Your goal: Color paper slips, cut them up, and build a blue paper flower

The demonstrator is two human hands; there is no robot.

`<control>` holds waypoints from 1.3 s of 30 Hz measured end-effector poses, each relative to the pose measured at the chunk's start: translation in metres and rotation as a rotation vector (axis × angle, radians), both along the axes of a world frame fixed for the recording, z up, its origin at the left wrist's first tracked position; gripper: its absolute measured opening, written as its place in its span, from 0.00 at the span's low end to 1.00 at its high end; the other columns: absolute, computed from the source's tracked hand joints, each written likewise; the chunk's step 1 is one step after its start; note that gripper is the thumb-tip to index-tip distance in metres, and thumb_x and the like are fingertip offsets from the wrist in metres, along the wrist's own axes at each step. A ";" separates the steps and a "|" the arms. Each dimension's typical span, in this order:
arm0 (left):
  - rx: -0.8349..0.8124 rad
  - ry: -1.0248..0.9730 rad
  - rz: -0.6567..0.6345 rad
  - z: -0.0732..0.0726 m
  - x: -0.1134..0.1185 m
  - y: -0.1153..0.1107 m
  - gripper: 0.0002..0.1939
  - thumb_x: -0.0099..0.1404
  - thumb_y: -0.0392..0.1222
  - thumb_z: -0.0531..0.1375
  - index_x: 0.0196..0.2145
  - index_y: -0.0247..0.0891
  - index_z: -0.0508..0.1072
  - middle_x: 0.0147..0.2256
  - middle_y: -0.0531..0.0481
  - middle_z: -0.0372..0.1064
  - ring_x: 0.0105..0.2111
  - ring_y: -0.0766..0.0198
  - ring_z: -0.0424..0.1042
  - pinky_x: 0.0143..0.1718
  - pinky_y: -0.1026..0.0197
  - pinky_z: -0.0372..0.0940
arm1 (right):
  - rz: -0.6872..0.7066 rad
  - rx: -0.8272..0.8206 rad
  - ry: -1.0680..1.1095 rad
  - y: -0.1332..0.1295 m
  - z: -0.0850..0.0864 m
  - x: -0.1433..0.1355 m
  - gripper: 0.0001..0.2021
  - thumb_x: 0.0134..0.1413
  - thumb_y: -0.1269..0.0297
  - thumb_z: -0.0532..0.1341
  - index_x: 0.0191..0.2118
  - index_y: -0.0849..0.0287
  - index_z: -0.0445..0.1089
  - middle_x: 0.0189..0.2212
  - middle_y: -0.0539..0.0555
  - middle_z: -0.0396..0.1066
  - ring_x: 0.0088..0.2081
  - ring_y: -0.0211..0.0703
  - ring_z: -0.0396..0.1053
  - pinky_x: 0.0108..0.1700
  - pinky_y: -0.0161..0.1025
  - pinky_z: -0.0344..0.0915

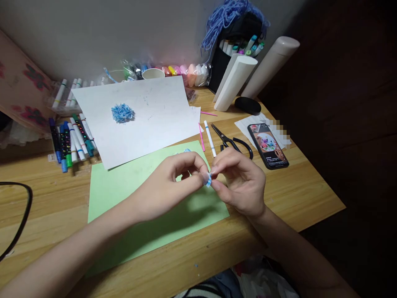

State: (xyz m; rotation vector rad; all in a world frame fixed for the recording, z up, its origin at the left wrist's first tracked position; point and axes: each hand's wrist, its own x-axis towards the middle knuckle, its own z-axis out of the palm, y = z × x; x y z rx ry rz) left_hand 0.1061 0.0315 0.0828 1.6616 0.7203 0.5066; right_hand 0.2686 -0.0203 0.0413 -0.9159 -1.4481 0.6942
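Over the green sheet (124,198), my left hand (173,178) pinches a small blue-and-white scrap (209,180), which looks like paper, between thumb and index finger. My right hand (240,178) meets it from the other side, its thumb and fingertips closed at the scrap's edge. Part of another blue bit (187,150) shows just behind my left hand on the green sheet. Farther back, a pile of blue-and-white shreds (122,113) lies on a white sheet (155,128).
Black-handled scissors (229,140), a white marker (210,138) and a pink stick (201,136) lie beyond my right hand. A phone (268,145) rests at the right. Several markers (74,140) are at the left. White tubes (237,82) and a black pen holder (217,68) stand behind.
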 end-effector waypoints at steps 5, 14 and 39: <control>-0.033 -0.010 -0.021 -0.001 0.002 0.000 0.05 0.61 0.35 0.54 0.28 0.37 0.68 0.26 0.53 0.65 0.28 0.67 0.64 0.29 0.64 0.63 | -0.007 0.003 -0.002 -0.001 0.001 0.001 0.06 0.47 0.72 0.64 0.32 0.54 0.70 0.27 0.50 0.68 0.29 0.39 0.67 0.29 0.37 0.68; -0.025 -0.004 -0.012 -0.001 0.001 0.001 0.06 0.62 0.38 0.55 0.28 0.37 0.68 0.26 0.54 0.65 0.27 0.68 0.65 0.28 0.65 0.63 | -0.036 0.032 0.007 0.000 0.001 0.002 0.08 0.45 0.76 0.65 0.30 0.55 0.69 0.25 0.49 0.67 0.29 0.39 0.66 0.31 0.38 0.66; 0.174 0.090 0.318 -0.061 -0.042 -0.005 0.05 0.63 0.39 0.57 0.30 0.36 0.68 0.29 0.52 0.67 0.30 0.67 0.65 0.34 0.64 0.60 | 0.281 -0.706 0.246 0.019 -0.030 -0.032 0.10 0.49 0.60 0.65 0.34 0.59 0.67 0.30 0.49 0.66 0.29 0.33 0.66 0.31 0.32 0.67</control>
